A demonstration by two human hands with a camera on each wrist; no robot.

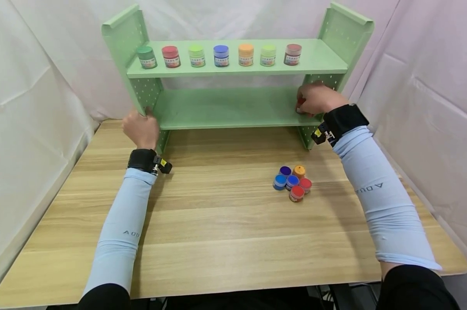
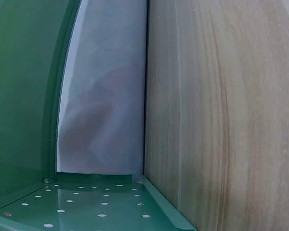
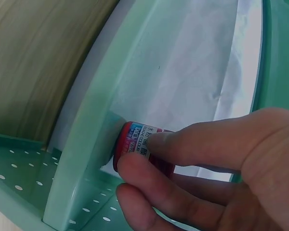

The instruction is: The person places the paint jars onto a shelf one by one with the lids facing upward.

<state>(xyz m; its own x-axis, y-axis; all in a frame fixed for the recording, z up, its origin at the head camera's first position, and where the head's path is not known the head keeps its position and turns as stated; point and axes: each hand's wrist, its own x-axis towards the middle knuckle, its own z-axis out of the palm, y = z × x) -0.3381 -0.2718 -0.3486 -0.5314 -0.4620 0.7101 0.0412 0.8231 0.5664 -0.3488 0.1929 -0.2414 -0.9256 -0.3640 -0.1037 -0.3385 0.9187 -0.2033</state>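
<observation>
My right hand (image 1: pixel 319 98) pinches a red paint jar (image 3: pixel 130 144) between thumb and fingers at the right end of the lower shelf board (image 1: pixel 233 105). In the right wrist view the jar shows a white printed label, and its base is right at the board's surface. My left hand (image 1: pixel 141 129) grips the front edge of the left side panel of the green two-tier shelf rack (image 1: pixel 121 54), its fingertips partly hidden behind the panel. The left wrist view shows the perforated side panel (image 2: pixel 86 204) but not the hand.
Along the upper board (image 1: pixel 233 71) stands a row of several paint jars, from a dark green jar (image 1: pixel 146 57) to a brownish-red jar (image 1: pixel 292 54). A cluster of several jars, including a red-lidded jar (image 1: pixel 297 193), sits on the wooden table (image 1: pixel 218 232). White curtains (image 1: pixel 32 86) surround it.
</observation>
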